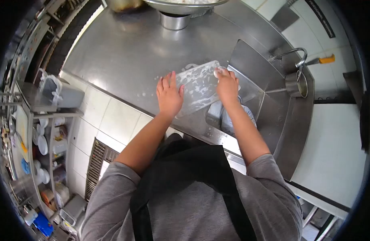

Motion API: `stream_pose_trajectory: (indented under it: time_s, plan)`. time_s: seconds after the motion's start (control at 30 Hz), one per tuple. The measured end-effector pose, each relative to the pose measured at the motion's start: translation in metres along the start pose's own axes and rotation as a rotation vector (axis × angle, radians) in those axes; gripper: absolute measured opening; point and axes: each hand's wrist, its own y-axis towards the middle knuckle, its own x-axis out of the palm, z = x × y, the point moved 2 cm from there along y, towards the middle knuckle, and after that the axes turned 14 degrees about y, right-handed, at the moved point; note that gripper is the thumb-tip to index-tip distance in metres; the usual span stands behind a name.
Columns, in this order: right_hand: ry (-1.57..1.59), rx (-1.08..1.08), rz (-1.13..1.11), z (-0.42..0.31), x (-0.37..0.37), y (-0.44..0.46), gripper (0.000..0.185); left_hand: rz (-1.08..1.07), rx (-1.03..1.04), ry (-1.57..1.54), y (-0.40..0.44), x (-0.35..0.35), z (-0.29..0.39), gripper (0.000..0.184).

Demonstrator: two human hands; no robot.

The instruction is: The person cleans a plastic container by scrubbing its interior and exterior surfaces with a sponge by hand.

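Observation:
A clear rectangular plastic container [199, 86], streaked with white suds, lies at the sink-side end of the steel counter; I cannot tell how deep it is. My left hand [170, 95] rests at its left edge, fingers stretched out and thumb apart. At the container's far right corner, my right hand [227, 86] is closed around a small, white, soapy sponge [219, 71], mostly covered by the fingers. Spots of foam dot the steel around the container's left side.
The sink [269, 116] lies to the right, with a curved faucet [301, 56] and a metal pot [296, 85] hanging beneath it. A large metal bowl [185, 6] stands at the back. Shelves [52, 140] and a grey bin [68, 94] are on the left.

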Motion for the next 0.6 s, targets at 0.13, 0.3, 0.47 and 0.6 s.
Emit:
stream_pose_trajectory:
  time_s: [0.13,0.3,0.47,0.6]
  plan:
    - [0.042,-0.081,-0.057,-0.060,0.011,-0.026,0.045,-0.167,0.074,0.041,0.001,-0.026,0.003,0.109]
    - [-0.115,0.006,0.041,-0.009,-0.009,0.012,0.043,-0.361,0.126,0.123,0.008,-0.048,0.002,0.133]
    - [-0.112,-0.066,-0.010,-0.080,0.020,-0.027,0.041,-0.440,0.188,0.182,0.013,-0.045,-0.001,0.138]
    - [-0.137,-0.059,-0.059,-0.038,0.007,0.004,0.041,-0.443,0.210,0.242,0.012,-0.044,-0.001,0.140]
